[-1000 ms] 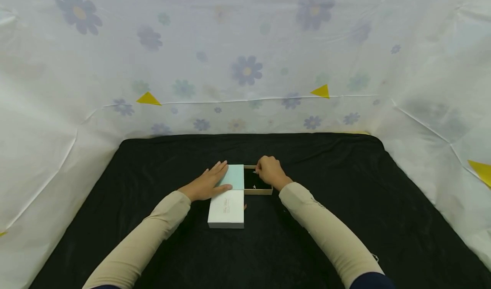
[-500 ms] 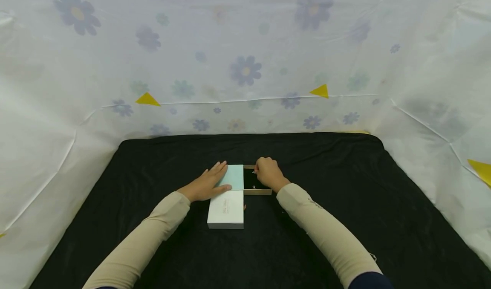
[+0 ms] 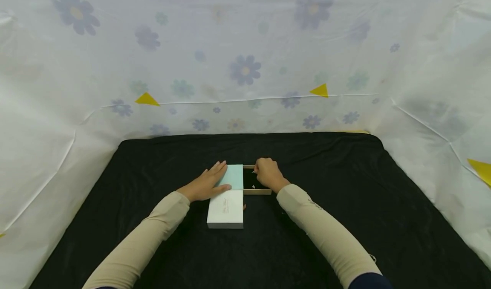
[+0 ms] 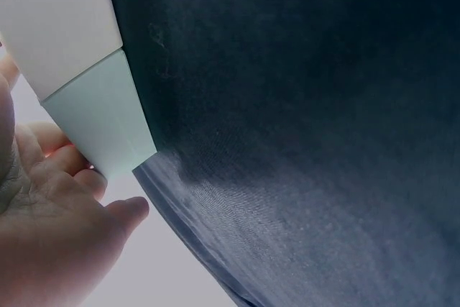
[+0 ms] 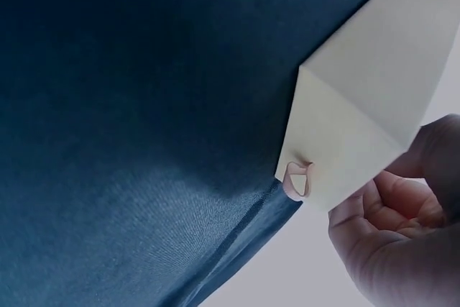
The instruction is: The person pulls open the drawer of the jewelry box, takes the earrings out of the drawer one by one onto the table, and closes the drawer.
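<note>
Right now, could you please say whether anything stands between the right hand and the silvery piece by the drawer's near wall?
Nothing visible does: only dark lining shows between the right hand and that silvery piece in the drawer. The left hand lies on the pale blue panel.

On the cloth (image 3: 264, 250), the front box (image 3: 225, 210) lies directly before the rear box (image 3: 235, 176), with a tab (image 3: 245, 207) at the front box's right edge. The drawer (image 3: 257, 192) extends rightward from the rear box and contains small trinkets (image 3: 253, 187); the left hand (image 3: 208, 184) rests on the rear box, the right hand (image 3: 269, 172) over the drawer's right part. Behind the cloth hangs the curtain (image 3: 268, 84).
</note>
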`<act>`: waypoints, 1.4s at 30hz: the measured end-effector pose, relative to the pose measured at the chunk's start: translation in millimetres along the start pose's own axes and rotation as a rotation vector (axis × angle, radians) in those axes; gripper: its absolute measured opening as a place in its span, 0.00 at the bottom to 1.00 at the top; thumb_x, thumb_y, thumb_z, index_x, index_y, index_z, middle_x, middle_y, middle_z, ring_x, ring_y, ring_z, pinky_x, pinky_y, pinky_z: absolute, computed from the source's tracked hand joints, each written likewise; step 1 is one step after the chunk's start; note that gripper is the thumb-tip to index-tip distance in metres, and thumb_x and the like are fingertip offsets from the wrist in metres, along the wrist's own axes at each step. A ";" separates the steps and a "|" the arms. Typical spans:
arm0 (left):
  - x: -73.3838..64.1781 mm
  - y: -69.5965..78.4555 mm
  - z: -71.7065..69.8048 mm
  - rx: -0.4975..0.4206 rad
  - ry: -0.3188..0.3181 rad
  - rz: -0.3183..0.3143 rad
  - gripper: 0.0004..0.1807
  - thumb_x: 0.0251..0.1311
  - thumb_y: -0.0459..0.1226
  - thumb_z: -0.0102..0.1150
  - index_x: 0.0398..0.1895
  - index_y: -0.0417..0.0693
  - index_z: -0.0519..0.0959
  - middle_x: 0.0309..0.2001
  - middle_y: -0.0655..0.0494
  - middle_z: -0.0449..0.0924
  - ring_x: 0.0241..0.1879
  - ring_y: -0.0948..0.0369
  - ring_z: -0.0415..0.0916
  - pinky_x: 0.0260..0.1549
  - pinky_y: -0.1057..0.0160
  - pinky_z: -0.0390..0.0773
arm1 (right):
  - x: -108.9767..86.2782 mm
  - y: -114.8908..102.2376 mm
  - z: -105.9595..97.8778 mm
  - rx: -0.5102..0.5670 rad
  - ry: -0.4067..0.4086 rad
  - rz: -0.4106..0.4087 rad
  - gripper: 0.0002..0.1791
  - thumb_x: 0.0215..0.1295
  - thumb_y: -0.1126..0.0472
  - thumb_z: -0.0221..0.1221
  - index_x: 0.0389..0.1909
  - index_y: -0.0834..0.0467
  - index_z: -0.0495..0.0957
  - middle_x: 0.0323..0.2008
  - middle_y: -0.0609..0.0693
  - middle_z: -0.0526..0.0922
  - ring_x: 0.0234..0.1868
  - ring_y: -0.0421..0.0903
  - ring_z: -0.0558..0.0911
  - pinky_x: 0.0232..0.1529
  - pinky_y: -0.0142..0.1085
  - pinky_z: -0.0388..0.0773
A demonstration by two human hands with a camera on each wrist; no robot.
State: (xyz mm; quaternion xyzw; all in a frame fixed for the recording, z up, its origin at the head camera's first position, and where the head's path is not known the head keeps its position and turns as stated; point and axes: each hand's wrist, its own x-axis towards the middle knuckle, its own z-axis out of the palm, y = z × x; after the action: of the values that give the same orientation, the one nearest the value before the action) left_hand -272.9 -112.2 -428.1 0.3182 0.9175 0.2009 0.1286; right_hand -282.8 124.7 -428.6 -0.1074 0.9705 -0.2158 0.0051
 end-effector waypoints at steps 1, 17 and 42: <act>0.0 0.0 -0.1 0.001 -0.001 -0.003 0.43 0.70 0.55 0.46 0.76 0.39 0.43 0.77 0.45 0.37 0.75 0.47 0.33 0.69 0.38 0.41 | 0.0 0.1 0.5 -0.001 0.004 -0.001 0.07 0.67 0.70 0.56 0.29 0.60 0.79 0.32 0.52 0.82 0.23 0.41 0.74 0.25 0.32 0.71; 0.2 -0.2 -0.3 0.000 -0.006 0.003 0.43 0.70 0.54 0.46 0.76 0.39 0.43 0.77 0.45 0.36 0.75 0.47 0.32 0.69 0.38 0.40 | -1.8 2.5 1.4 0.018 0.037 0.001 0.07 0.68 0.68 0.56 0.30 0.60 0.80 0.32 0.52 0.81 0.24 0.43 0.75 0.29 0.35 0.74; 0.8 -0.7 0.5 -0.008 -0.015 0.002 0.44 0.70 0.55 0.45 0.76 0.40 0.42 0.77 0.44 0.36 0.75 0.47 0.31 0.69 0.38 0.40 | -6.8 0.0 -1.0 0.081 0.118 -0.085 0.06 0.68 0.65 0.57 0.32 0.60 0.81 0.32 0.52 0.82 0.28 0.44 0.79 0.32 0.38 0.79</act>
State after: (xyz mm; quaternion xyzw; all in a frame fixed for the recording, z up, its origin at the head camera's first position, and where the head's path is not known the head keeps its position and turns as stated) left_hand -273.7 -112.0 -428.9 0.3200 0.9154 0.2025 0.1368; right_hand -276.2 126.6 -427.9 -0.1352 0.9541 -0.2610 -0.0571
